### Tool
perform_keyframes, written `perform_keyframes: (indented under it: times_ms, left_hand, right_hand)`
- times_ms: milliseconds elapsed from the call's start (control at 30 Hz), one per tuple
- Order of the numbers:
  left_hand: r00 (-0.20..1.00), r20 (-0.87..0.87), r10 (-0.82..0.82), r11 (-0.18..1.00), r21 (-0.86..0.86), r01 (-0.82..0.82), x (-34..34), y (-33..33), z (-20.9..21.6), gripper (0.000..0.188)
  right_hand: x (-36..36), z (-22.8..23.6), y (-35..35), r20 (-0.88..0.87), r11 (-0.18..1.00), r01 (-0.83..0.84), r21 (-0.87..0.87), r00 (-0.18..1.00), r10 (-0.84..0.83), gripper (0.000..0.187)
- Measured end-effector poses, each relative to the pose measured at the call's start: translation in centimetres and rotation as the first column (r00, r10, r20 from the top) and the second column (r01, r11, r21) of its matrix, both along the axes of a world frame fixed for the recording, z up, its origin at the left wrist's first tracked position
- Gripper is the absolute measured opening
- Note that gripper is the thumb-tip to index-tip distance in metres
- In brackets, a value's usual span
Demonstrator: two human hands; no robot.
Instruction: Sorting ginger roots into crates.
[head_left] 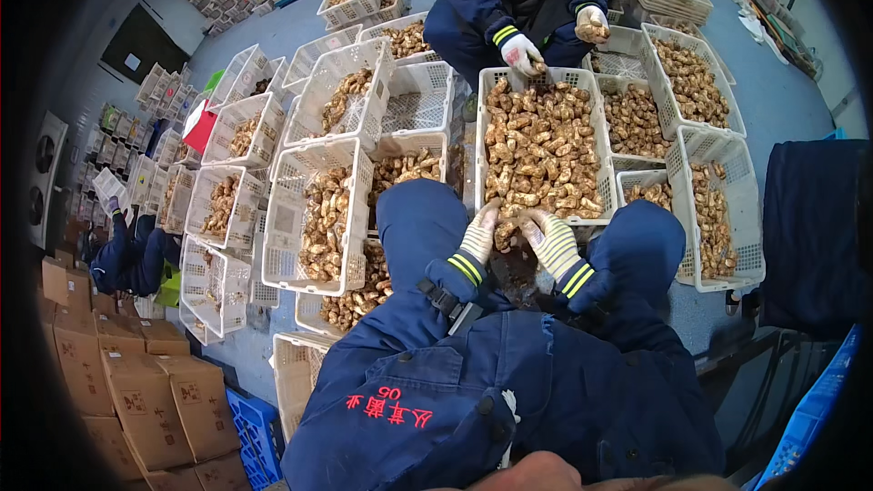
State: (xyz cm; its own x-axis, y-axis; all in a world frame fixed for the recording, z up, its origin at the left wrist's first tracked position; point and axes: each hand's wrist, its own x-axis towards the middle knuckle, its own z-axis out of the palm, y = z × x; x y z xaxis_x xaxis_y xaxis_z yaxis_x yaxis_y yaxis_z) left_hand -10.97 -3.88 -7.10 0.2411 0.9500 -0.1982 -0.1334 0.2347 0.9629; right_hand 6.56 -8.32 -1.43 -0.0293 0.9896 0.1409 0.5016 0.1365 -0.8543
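A white plastic crate [480, 155] heaped with brown-and-cream mushrooms [541, 141] stands in front of my knees. At its near rim, a mushroom [506, 235] sits between my two gloved hands. My left hand [479, 231] has its fingers closed at the mushroom's left side. From the other side, my right hand [551, 241] curls its fingers against it. Both gloves are pale with stripes, and their fingertips are soiled. Across the crate, another person's gloved hand [523, 53] reaches to the far rim, while that person's other hand [592, 24] holds a mushroom.
Crates of mushrooms crowd both sides, including a tall one [275, 218] by my left knee and another [750, 218] on the right. Cardboard boxes [164, 400] and a blue plastic crate [255, 436] stand at the lower left. Another person [127, 255] sits farther left.
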Motion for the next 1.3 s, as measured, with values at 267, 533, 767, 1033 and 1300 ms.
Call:
perform_keyframes:
  times_ms: [267,533,767,1033,1300]
  left_hand:
    - [0.978,-0.174,-0.112,0.992,0.044,0.121,1.4,-1.2,4.5,0.054]
    - [0.947,0.148,-0.286,0.958,0.008,0.288,0.8,-1.3,3.9,0.078]
    - [0.918,-0.349,-0.189,0.905,0.301,0.3,0.8,-0.9,3.2,0.073]
    - [0.812,-0.53,-0.242,0.857,0.275,0.435,1.1,-1.2,6.0,0.081]
    - [0.847,-0.45,-0.282,0.871,0.251,0.423,1.3,-1.6,7.6,0.077]
  right_hand:
    - [-0.2,-0.9,0.4,-0.099,0.988,-0.133,-0.073,0.987,0.126,0.04]
    - [0.6,-3.7,0.9,-0.118,0.997,-0.077,0.028,0.99,0.08,0.041]
    - [0.7,0.5,0.9,-0.106,0.994,0.102,0.031,0.989,-0.099,0.041]
    - [1.0,1.6,1.7,0.558,0.99,-0.048,0.13,0.829,-0.033,0.041]
    - [1.0,-0.5,1.2,0.412,0.982,0.168,0.089,0.891,-0.19,0.034]
